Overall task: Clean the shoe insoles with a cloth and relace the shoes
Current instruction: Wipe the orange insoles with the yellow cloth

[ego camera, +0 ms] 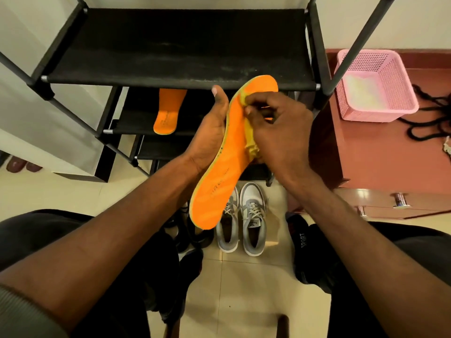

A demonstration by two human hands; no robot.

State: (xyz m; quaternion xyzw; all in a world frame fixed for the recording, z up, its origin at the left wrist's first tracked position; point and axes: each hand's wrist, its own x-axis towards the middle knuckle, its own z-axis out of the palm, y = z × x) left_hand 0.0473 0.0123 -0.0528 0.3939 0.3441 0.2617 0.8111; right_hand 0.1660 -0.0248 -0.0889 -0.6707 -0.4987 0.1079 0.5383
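Observation:
My left hand [211,132] holds an orange insole [219,181] from behind, its toe end pointing up and away. My right hand [278,132] presses a bunched yellow cloth [249,140] against the insole's upper face near the toe end. A second orange insole [167,111] lies on the middle shelf of the black shoe rack [185,47]. A pair of grey and white laced sneakers [240,218] stands on the tiled floor below the held insole. Black shoes [188,235] sit just left of them, partly hidden by the insole and my arm.
A pink plastic basket [373,86] rests on a reddish-brown cabinet [380,152] to the right, with black laces [432,115] coiled beside it. A black slipper marked SPORT [302,242] lies by my right leg. Dark red footwear [20,165] sits at the far left.

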